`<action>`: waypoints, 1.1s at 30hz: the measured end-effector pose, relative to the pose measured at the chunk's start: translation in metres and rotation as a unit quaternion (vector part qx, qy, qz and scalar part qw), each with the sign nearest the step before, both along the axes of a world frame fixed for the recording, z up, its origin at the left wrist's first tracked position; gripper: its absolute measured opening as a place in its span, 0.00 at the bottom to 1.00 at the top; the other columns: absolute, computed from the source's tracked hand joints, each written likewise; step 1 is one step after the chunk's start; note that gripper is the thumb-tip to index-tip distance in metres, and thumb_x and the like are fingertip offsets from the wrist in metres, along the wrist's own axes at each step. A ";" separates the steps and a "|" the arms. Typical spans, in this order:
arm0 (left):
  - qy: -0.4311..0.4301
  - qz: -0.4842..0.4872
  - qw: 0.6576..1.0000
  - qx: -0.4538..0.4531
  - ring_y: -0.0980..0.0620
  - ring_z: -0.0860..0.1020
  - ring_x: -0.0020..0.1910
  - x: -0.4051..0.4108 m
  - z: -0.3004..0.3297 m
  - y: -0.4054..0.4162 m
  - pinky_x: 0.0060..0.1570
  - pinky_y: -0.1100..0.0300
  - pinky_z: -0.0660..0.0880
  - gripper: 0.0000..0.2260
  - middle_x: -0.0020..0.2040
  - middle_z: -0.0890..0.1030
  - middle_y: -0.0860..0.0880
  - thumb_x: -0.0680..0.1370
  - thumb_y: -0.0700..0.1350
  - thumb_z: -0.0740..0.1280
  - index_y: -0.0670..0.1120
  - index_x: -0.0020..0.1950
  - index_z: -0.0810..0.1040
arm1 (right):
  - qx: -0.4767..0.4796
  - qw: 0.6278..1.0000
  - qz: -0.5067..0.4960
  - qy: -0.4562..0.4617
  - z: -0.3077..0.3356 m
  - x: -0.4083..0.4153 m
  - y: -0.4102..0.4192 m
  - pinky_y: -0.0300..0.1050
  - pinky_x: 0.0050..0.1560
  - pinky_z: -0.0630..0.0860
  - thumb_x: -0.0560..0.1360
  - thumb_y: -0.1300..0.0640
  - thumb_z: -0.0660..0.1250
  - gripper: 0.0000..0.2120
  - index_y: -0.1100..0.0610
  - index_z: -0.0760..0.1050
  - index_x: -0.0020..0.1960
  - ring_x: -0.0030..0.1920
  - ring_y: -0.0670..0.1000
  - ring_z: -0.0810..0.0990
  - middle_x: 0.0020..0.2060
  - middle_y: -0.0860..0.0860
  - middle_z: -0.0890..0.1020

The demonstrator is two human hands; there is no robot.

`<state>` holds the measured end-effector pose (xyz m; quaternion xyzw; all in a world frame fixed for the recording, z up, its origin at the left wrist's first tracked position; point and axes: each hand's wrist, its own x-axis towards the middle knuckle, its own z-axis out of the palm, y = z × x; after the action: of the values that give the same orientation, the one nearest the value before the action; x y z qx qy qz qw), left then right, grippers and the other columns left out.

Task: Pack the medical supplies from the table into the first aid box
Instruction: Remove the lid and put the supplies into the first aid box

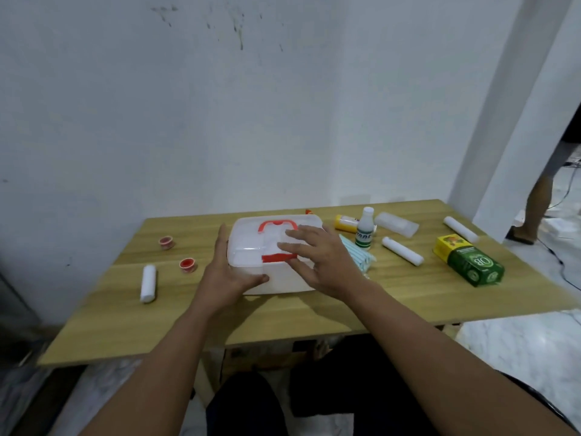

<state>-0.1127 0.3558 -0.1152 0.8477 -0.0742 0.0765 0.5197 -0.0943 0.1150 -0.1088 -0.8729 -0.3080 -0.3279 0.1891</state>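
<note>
The white first aid box (251, 243), with a red handle and red latch, stands closed at the middle of the wooden table (314, 316). My left hand (226, 272) holds its left front corner. My right hand (317, 262) lies flat on the lid with fingers spread, over the latch. To the right lie a blue-striped mask pack (361, 262), a white bottle (364, 231), a yellow bottle (344, 223), a clear packet (397, 226), two white rolls (402, 255) (460, 228) and a green-and-yellow carton (468, 262). To the left lie a bandage roll (148, 283) and two small red cups (166, 242) (188, 265).
A white wall rises right behind the table. A person's legs (540, 196) stand at the far right beyond a white pillar, near cables on the marble floor. My knees in black trousers (283, 404) are under the table's near edge.
</note>
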 end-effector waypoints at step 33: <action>-0.028 0.075 0.997 0.022 0.43 0.72 0.68 0.009 -0.006 -0.006 0.58 0.42 0.77 0.50 0.73 0.73 0.49 0.60 0.69 0.78 0.58 0.78 0.64 | 0.132 0.865 -0.414 0.251 0.102 0.082 -0.143 0.44 0.45 0.74 0.75 0.57 0.66 0.08 0.59 0.80 0.50 0.46 0.58 0.81 0.50 0.56 0.85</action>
<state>-0.1042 0.3498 -0.1209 0.8598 -0.0268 0.1368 0.4912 -0.0127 -0.0283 -0.0070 -0.9397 0.1856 -0.1836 0.2209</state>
